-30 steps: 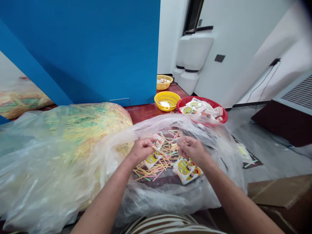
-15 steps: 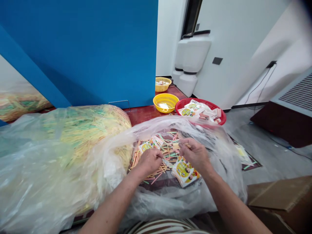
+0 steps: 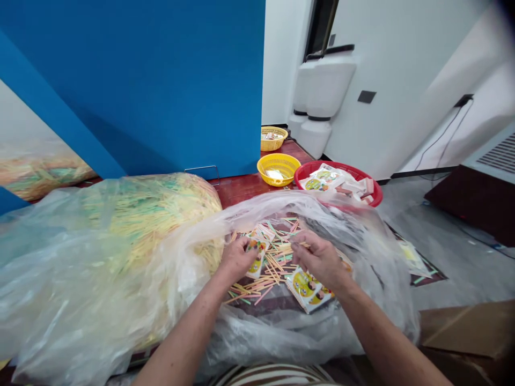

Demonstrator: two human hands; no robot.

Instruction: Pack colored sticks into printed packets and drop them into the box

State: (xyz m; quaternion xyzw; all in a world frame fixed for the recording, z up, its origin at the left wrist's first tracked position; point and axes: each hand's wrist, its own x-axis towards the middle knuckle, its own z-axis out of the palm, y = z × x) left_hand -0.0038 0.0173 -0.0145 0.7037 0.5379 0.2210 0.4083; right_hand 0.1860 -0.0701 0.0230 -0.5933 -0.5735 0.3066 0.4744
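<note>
Loose thin coloured sticks, pink, yellow and green, are scattered inside the opened mouth of a clear plastic bag. My left hand is closed on the edge of a small printed packet, tilted up at the left of the sticks. Over the right part of the pile my right hand is closed in a pinch, with a few pale sticks at its fingertips, partly hidden. Beneath that hand lie printed packets, white with yellow-green pictures.
A bulging clear bag of coloured sticks lies to the left. Behind are a red basket of packets and two yellow baskets. A blue panel rises at the back left; a cardboard box is at lower right.
My left hand has moved slightly left and now holds a printed packet upright. My right hand stays pinched near the same spot. The view has shifted a little.
</note>
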